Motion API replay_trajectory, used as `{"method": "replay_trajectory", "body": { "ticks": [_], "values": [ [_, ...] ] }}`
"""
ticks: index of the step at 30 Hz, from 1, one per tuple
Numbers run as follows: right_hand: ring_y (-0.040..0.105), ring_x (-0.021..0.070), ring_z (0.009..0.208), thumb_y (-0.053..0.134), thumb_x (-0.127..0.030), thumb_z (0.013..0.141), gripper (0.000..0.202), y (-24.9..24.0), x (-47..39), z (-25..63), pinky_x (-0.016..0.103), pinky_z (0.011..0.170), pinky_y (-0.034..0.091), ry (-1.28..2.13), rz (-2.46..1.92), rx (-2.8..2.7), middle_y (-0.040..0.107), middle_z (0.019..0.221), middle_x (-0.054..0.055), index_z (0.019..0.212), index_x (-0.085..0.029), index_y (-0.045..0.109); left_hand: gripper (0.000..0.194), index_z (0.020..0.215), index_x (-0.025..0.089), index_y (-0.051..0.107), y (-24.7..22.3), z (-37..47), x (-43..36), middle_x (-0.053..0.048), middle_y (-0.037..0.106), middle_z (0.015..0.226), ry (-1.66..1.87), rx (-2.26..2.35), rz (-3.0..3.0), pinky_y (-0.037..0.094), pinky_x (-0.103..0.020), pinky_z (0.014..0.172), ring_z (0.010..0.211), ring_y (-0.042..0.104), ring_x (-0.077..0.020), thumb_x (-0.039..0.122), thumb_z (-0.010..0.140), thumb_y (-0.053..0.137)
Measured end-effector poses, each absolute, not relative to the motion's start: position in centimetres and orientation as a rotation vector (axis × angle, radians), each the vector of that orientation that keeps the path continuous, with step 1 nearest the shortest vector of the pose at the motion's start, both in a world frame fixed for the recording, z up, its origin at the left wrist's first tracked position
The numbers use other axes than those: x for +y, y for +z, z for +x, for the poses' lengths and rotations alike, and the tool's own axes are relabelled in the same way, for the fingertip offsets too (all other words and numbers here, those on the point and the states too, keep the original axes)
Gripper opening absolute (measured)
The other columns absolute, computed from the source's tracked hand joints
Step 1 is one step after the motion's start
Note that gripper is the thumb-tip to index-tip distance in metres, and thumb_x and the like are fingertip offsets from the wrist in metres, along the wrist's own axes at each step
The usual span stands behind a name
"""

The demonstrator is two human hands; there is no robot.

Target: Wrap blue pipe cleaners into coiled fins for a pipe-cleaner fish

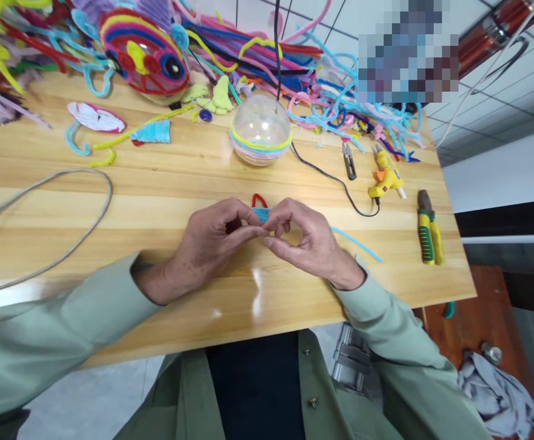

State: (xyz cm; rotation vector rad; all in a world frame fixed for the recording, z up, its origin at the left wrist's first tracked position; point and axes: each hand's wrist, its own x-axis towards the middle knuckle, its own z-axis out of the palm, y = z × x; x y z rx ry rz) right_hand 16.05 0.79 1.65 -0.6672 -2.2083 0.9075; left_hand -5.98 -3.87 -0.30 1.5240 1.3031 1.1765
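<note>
My left hand point(214, 238) and my right hand point(304, 237) meet over the front half of the table, fingertips almost touching. Between them they pinch a small blue pipe-cleaner piece point(261, 213), mostly covered by the fingers. A red pipe-cleaner loop point(260, 199) sticks out at its far side. From behind my right hand a light blue pipe-cleaner strand point(357, 243) reaches out to the right. Beyond the hands stands a clear plastic ball point(262, 125) with yellow, blue and pink bands around it.
Behind are a colourful pipe-cleaner fish point(145, 55) and heaped pipe cleaners point(331, 91). Rightward lie thread snips point(349, 161), a yellow glue gun point(386, 177) with a black cord, and pliers point(427, 229). At left are a grey cable point(106, 195) and a striped blue piece point(153, 131).
</note>
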Motion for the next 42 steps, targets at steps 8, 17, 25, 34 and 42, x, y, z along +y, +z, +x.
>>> {"method": "replay_trajectory", "body": {
  "ticks": [8,17,25,34,42],
  "values": [
    [0.058,0.0121,0.075,0.079,-0.025,0.101,0.017,1.58,0.99,16.15,0.028,0.073,0.053,1.109,-0.600,-2.161,0.067,0.088,-0.003,0.095,-0.024,0.063,0.039,0.080,0.027,0.076,-0.25,-6.03,-4.01,-0.001,0.078,0.080,1.079,1.192,1.487,0.049,-0.034,0.069,0.072,0.066,-0.0187,0.061,0.097,0.084],
    [0.060,0.0110,0.074,0.083,-0.023,0.101,0.020,1.78,0.79,16.18,0.026,0.071,0.053,1.154,-0.564,-2.115,0.067,0.087,-0.004,0.095,-0.024,0.064,0.042,0.080,0.026,0.076,0.02,-5.89,-4.02,-0.001,0.080,0.080,1.064,1.153,1.425,0.053,-0.035,0.072,0.074,0.070,-0.0191,0.064,0.095,0.086],
    [0.061,0.0121,0.074,0.083,-0.031,0.102,0.018,1.60,0.75,16.28,0.028,0.072,0.054,1.177,-0.627,-2.099,0.069,0.088,-0.002,0.098,-0.023,0.067,0.042,0.080,0.024,0.077,-0.19,-5.98,-4.18,-0.003,0.081,0.081,1.078,1.162,1.380,0.054,-0.036,0.074,0.075,0.071,-0.0198,0.063,0.094,0.087],
    [0.061,0.0116,0.075,0.084,-0.031,0.101,0.022,1.59,0.57,16.22,0.028,0.073,0.053,1.235,-0.639,-2.043,0.066,0.087,-0.004,0.096,-0.024,0.064,0.041,0.078,0.026,0.078,0.22,-5.83,-4.14,-0.002,0.080,0.079,1.083,1.181,1.403,0.054,-0.036,0.072,0.073,0.070,-0.0200,0.063,0.094,0.087],
    [0.060,0.0124,0.075,0.084,-0.032,0.102,0.023,1.90,0.79,16.34,0.029,0.073,0.052,1.289,-0.635,-2.077,0.066,0.086,-0.003,0.092,-0.023,0.064,0.039,0.078,0.027,0.080,0.12,-5.85,-4.17,-0.002,0.083,0.079,1.088,1.170,1.403,0.057,-0.036,0.072,0.072,0.072,-0.0200,0.062,0.093,0.089]
  ]
}}
